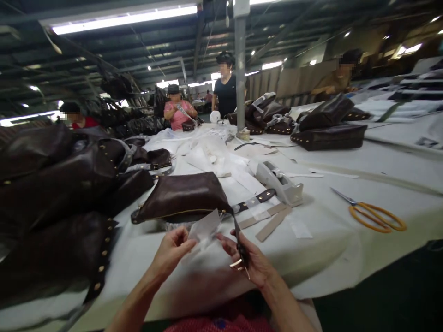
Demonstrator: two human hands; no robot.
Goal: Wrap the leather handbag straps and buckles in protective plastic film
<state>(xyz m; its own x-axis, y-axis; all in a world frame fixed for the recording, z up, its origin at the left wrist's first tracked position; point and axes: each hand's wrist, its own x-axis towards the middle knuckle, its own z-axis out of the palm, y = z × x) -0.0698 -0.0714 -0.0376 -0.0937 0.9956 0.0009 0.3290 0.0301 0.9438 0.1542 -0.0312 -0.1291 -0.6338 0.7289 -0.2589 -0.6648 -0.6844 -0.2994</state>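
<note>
My left hand (172,251) pinches a thin white piece of paper or film (205,227) at its lower left edge, in front of me above the table edge. My right hand (249,260) is closed on a dark strap end with a gold metal clasp (239,262), and its fingertips touch the paper's right side. The strap runs up to a dark brown leather bag (183,196) lying flat on the white table just beyond my hands.
A heap of dark studded bags (58,193) fills the left. A tape dispenser (282,182), tan strips (273,223) and orange-handled scissors (375,216) lie to the right. More bags (328,131) and a pole (240,69) stand farther back. Several people work at the far end.
</note>
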